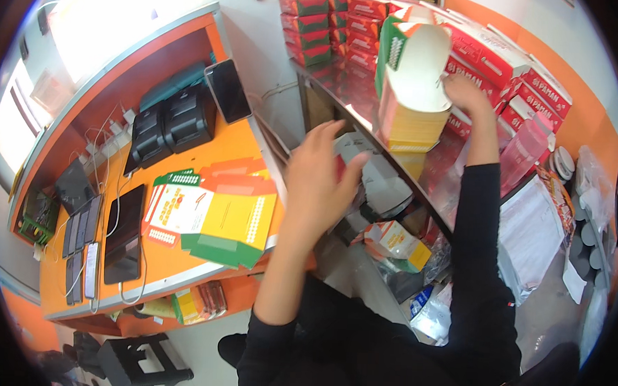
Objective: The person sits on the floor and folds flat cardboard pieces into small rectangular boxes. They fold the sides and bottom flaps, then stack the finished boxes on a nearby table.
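Up on the shiny metal counter, the right hand rests against the side of a tall stack of flattened cardboard boxes, whose topmost sheet shows white with a green edge and whose lower edges are yellow and orange; whether the fingers grip the stack or merely press on it cannot be told, since they are partly hidden behind it. The stack stands upright on the counter, just in front of rows of red rectangular cartons piled against the orange wall. The left hand is raised in mid-air with fingers spread and loose, holding nothing, between the stack and the orange desk. On that desk lies a pile of unfolded green, yellow and orange box blanks, well apart from the left hand. Beyond them sit two black receipt printers, a dark tablet propped upright, and another black tablet lying flat. A translucent pink plastic bottle stands near the right forearm.
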A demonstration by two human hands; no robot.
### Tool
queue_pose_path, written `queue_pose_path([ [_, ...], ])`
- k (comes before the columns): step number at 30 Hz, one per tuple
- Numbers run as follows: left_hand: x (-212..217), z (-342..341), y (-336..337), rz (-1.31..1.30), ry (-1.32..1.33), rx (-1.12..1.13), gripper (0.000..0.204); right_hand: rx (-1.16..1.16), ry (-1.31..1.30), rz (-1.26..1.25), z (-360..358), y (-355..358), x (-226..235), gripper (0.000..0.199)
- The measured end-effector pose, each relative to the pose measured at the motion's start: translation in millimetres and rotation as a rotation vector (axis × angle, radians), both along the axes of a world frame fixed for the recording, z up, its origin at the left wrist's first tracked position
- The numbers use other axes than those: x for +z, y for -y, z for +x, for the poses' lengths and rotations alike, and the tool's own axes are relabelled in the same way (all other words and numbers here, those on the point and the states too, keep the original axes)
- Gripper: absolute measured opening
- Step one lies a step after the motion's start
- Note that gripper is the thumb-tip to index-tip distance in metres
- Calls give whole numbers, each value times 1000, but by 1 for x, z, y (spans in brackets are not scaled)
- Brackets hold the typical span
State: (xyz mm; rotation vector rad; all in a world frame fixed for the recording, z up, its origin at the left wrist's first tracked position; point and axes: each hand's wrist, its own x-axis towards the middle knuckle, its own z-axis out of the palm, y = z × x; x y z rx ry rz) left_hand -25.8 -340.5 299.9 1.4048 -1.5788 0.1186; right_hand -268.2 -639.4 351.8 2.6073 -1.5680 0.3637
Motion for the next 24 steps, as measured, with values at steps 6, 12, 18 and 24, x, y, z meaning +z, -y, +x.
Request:
queue_pose_path([
  [6,4,-32,119,-163,172,72,45,-52,572,160,33,-48,-6,54],
  [12,-17,-34,143,-120,12,-131,39,-149,606,-34,32,-56,-20,41],
  [18,-17,-32,143,-217,72,-106,36,-120,684,55,35,-59,-19,39],
  [24,-12,-35,141,-209,78,-170,29,-144,241,428,43,-62,39,47],
])
